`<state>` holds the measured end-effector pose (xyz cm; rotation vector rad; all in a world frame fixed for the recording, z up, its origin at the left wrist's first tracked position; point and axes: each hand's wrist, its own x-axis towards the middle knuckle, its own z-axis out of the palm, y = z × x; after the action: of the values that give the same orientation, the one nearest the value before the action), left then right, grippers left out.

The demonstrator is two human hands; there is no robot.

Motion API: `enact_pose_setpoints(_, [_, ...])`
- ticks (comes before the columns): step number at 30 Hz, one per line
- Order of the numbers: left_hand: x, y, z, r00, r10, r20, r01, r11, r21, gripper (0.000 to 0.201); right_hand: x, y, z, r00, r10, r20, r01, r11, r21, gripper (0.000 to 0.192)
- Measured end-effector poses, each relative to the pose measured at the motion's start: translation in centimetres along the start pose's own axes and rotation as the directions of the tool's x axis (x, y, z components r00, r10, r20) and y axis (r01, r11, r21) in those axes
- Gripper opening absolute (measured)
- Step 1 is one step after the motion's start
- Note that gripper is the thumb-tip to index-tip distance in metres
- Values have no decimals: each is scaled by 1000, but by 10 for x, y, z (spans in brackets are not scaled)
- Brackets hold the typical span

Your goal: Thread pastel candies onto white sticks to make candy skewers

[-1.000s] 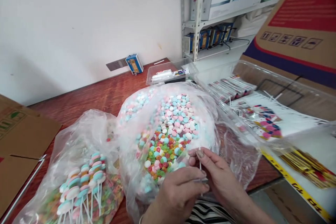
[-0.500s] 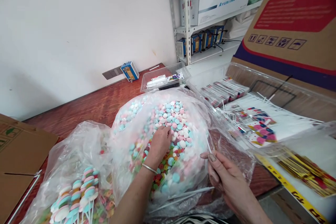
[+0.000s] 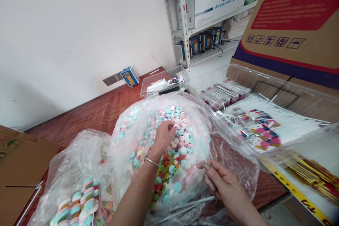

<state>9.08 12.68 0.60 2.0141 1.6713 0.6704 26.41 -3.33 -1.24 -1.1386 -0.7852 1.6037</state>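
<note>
A big clear bag lies open on the wooden table, full of round pink, blue and white candies over small coloured rings. My left hand reaches into it, fingertips pinched on one candy near the top of the heap. My right hand rests at the bag's near right edge, its fingers closed on a thin white stick whose tip just shows by the thumb. Loose white sticks lie on the plastic below that hand.
A second clear bag at the left holds candy skewers. A clear tray with printed wrappers and white sticks is at the right, with a small clear box behind. Flat cardboard lies left; a carton and shelf stand right.
My left hand left the stick, reached into the candy bag and now pinches a candy higher on the heap. My right hand kept the stick and sank a little.
</note>
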Motion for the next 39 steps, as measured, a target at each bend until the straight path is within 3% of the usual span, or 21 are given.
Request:
enact_pose_setpoints(5, [19, 5, 15, 999, 42, 33, -46, 991, 122, 10, 2, 7, -4, 1000, -18, 20, 18, 1000, 0, 49])
enact_pose_setpoints(10, [14, 1, 22, 1000, -22, -10, 24, 971, 237, 13, 3, 12, -11, 1000, -22, 8, 22, 1000, -20, 47])
enact_pose_setpoints(14, [10, 4, 23, 999, -19, -31, 26, 970, 240, 12, 4, 8, -7, 1000, -25, 6, 26, 999, -44, 49])
enact_pose_setpoints(19, [-8, 13, 17, 997, -5, -78, 18, 986, 164, 9, 6, 1, -6, 995, -95, -14, 92, 988, -121, 47])
enact_pose_setpoints(20, [-15, 15, 14, 996, -24, -87, 33, 994, 103, 8, 7, -2, -6, 991, -127, -32, 120, 981, -155, 45])
enact_pose_setpoints(22, [-32, 20, 8, 993, -102, -64, 89, 980, -180, 13, 10, -9, -4, 975, -215, -60, 194, 949, -248, 38])
enact_pose_setpoints(23, [-42, 23, 5, 990, -144, -13, 128, 916, -380, 19, 11, -13, -2, 963, -261, -65, 231, 928, -294, 34])
enact_pose_setpoints(25, [-62, 30, -2, 973, -180, 144, 228, 658, -717, 31, 14, -20, 5, 947, -316, -58, 277, 896, -348, 26])
enact_pose_setpoints(27, [-81, 36, -7, 948, -160, 277, 319, 419, -850, 36, 16, -22, 15, 942, -333, -32, 301, 886, -353, 22])
enact_pose_setpoints(29, [-96, 40, -12, 930, -141, 339, 366, 289, -884, 36, 18, -19, 23, 933, -359, -11, 333, 877, -347, 18])
enact_pose_setpoints(35, [-115, 37, -13, 928, -181, 326, 362, 225, -905, 43, 19, -9, 32, 924, -382, 22, 361, 851, -381, 18])
enact_pose_setpoints(39, [-112, 31, -10, 939, -267, 216, 284, 250, -925, 43, 11, -16, 28, 909, -411, 62, 376, 748, -547, 30])
